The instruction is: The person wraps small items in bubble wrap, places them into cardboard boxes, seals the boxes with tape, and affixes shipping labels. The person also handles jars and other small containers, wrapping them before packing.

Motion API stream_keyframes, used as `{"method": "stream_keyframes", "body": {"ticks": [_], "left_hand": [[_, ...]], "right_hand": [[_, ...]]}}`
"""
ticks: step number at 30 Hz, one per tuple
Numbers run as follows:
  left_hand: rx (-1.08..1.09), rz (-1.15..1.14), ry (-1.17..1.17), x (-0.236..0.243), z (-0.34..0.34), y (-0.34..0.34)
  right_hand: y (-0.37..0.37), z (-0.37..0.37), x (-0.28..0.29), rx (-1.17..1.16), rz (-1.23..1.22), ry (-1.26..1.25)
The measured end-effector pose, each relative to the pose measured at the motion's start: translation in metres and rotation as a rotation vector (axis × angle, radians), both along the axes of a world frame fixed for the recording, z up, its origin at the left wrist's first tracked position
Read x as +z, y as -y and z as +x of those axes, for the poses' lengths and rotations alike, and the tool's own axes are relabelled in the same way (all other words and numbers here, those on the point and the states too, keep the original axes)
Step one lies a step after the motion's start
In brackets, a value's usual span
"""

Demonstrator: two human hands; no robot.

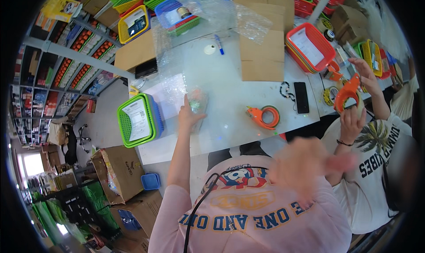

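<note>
My left hand (pixel 190 116) rests on the white table with thumb and forefinger spread. Its fingers press beside a small clear-wrapped item (pixel 198 101) with orange and green showing through. A strip of bubble wrap (pixel 170 54) reaches from the far side of the table to this item. My right hand (pixel 303 166) is raised close in front of my chest, off the table. Motion smears its fingers, so what it holds, if anything, is not clear. Right of the wrapped item lies an orange tape dispenser (pixel 264 117).
Stacked green and blue baskets (pixel 141 120) stand at the table's left edge, red baskets (pixel 311 47) at the right. Cardboard (pixel 263 45), a blue marker (pixel 219 45) and a black phone (pixel 301 98) lie on the table. At right, a co-worker's hands hold another orange tape dispenser (pixel 347 93).
</note>
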State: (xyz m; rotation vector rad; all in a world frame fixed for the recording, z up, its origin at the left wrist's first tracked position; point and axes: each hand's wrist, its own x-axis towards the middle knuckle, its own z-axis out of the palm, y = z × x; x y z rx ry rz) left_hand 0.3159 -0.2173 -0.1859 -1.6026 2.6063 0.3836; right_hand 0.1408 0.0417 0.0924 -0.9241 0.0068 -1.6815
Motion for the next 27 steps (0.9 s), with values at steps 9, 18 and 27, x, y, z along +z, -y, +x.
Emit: {"method": "stream_keyframes", "body": {"ticks": [9, 18, 27], "left_hand": [[0.186, 1.124, -1.421, 0.017, 0.042, -0.016], [0.168, 0.944, -1.712, 0.090, 0.030, 0.007], [0.082, 0.436, -0.784, 0.060, 0.057, 0.054]], "right_hand": [[0.099, 0.037, -0.190, -0.527, 1.034, -0.850], [0.151, 0.068, -0.186, -0.304, 0.766, -1.077], [0.206, 0.087, -0.241, 0.144, 0.674, -1.412]]}}
